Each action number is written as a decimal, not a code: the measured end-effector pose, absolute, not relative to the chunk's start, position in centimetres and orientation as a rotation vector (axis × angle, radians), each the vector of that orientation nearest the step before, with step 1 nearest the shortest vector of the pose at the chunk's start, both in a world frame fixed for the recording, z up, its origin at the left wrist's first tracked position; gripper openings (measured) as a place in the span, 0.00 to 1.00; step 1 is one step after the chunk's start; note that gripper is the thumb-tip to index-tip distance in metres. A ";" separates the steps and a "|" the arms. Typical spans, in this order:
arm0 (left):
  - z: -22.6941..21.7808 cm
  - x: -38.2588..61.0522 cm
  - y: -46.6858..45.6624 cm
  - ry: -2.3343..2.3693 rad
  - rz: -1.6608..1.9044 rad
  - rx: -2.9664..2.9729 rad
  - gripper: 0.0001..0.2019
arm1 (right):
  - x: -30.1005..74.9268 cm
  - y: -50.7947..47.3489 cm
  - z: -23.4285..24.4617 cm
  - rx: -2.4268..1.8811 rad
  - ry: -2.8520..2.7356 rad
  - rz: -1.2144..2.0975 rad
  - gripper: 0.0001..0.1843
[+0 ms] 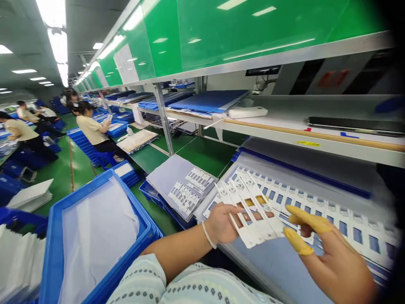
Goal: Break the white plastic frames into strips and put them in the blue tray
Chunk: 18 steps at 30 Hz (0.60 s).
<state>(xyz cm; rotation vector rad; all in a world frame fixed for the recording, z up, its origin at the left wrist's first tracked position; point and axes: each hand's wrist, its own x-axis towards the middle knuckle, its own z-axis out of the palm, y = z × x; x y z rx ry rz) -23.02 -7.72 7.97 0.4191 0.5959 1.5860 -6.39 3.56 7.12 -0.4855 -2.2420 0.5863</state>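
Note:
Several thin white plates with rectangular cut-outs (251, 217) are fanned out in my left hand (223, 223), gripped between thumb and fingers. My right hand (332, 249), with yellow finger cots on thumb and fingers, is just right of the fan. Its thumb and forefinger are apart, close to the plates' lower right corner; whether the thumb touches it I cannot tell. Under both hands a long row of similar white plates (341, 226) lies on a grey-blue sheet (268, 264). More white plates (185, 196) lie in loose groups on a pale sheet farther left.
A blue tray (52, 249) lined with white sheeting stands at my left, by stacked white sheets (17, 266). A shelf edge (316, 145) and a metal post (163, 120) rise beyond the bench. A co-worker (91, 131) sits farther down the line.

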 end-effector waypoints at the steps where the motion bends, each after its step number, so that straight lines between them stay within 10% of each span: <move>1: 8.6 -24.1 -8.4 0.579 1.534 0.426 0.29 | -6.9 3.1 7.3 -0.483 -2.245 0.744 0.23; 8: 12.2 -29.6 -11.2 0.496 1.353 0.457 0.31 | -10.3 -1.1 8.4 -0.367 -1.950 1.743 0.37; 18: 14.8 -32.0 -10.8 0.997 1.391 0.064 0.32 | -11.3 -4.0 9.3 -0.346 -1.741 1.801 0.37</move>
